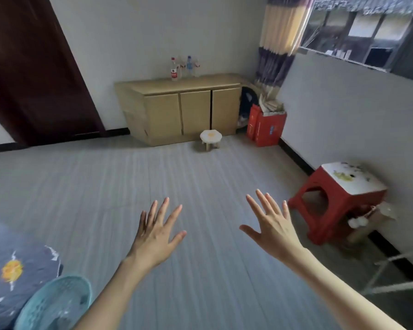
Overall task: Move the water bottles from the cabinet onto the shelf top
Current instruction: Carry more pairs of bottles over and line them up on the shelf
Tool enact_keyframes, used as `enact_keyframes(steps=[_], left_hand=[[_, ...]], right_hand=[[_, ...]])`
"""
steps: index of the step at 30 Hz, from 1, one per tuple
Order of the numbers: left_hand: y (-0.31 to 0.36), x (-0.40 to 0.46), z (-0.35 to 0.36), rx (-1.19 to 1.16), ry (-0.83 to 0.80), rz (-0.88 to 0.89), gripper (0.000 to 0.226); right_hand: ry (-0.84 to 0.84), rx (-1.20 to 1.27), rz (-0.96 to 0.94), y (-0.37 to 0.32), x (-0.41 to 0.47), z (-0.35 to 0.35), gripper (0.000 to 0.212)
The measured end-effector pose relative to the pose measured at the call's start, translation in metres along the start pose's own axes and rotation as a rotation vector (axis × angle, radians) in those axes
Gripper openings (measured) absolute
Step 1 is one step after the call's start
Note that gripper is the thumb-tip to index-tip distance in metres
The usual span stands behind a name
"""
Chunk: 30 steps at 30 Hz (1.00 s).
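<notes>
View from the head camera across a room with a grey striped floor [177, 186]. Both hands are raised in the foreground, backs toward the camera, fingers straight and spread; the left hand [156, 232] and the right hand [271, 227] are apart from one another and neither grasps nor touches anything. Against the far wall stands a low, light-wood cabinet [181, 110] with three closed doors. The water bottles [185, 67] stand upright in a close group on the left-centre part of its top, near the wall: the leftmost has a red cap and a red label, another a blue cap and label; the remaining clear ones are too blurred to count. The bottles are well apart from both hands, beyond and above the fingertips in the frame, slightly nearer the line of the left hand. A small white stool [210, 138] stands on the floor just in front of the cabinet. A red box [265, 127] stuffed with papers sits at the cabinet's right, below a striped curtain [277, 41]; a red plastic stool [339, 201] stands by the right wall.
</notes>
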State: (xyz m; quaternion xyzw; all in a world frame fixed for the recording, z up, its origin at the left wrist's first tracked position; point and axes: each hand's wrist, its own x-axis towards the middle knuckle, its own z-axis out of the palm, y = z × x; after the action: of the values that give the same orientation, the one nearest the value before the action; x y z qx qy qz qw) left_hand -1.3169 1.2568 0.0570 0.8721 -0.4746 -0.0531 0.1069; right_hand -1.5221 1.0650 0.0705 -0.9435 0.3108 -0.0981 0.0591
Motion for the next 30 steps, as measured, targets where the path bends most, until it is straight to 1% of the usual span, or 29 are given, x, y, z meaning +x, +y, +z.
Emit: enact_keyframes(steps=[5, 11, 14, 17, 19, 22, 25, 28, 30], left_hand=[[0.004, 0.082, -0.004, -0.015, 0.025, -0.043, 0.087], [-0.024, 0.194, -0.002, -0.009, 0.060, -0.119, 0.085], [-0.044, 0.257, 0.012, -0.021, 0.038, -0.152, 0.092], [-0.066, 0.329, 0.016, -0.014, -0.004, -0.193, 0.089], [-0.079, 0.382, 0.008, 0.000, 0.003, -0.196, 0.088], [-0.093, 0.462, -0.007, -0.010, 0.046, -0.178, 0.086], [-0.097, 0.534, -0.012, -0.021, 0.045, -0.150, 0.086], [-0.102, 0.596, -0.003, -0.032, 0.010, -0.144, 0.096], [-0.110, 0.640, 0.003, -0.025, -0.017, -0.154, 0.093]], right_hand=[[-0.058, 0.014, -0.043, 0.031, 0.105, -0.001, 0.076], [-0.080, 0.049, -0.114, 0.048, 0.227, 0.026, 0.075], [-0.123, 0.023, -0.125, 0.062, 0.294, 0.050, 0.076], [-0.144, -0.004, -0.112, 0.076, 0.371, 0.067, 0.076], [-0.147, -0.009, -0.113, 0.082, 0.426, 0.069, 0.076], [-0.098, 0.029, -0.120, 0.090, 0.503, 0.069, 0.075], [-0.075, 0.051, -0.107, 0.105, 0.567, 0.074, 0.074], [-0.096, 0.060, -0.093, 0.125, 0.627, 0.091, 0.075], [-0.145, 0.042, -0.087, 0.138, 0.671, 0.104, 0.075]])
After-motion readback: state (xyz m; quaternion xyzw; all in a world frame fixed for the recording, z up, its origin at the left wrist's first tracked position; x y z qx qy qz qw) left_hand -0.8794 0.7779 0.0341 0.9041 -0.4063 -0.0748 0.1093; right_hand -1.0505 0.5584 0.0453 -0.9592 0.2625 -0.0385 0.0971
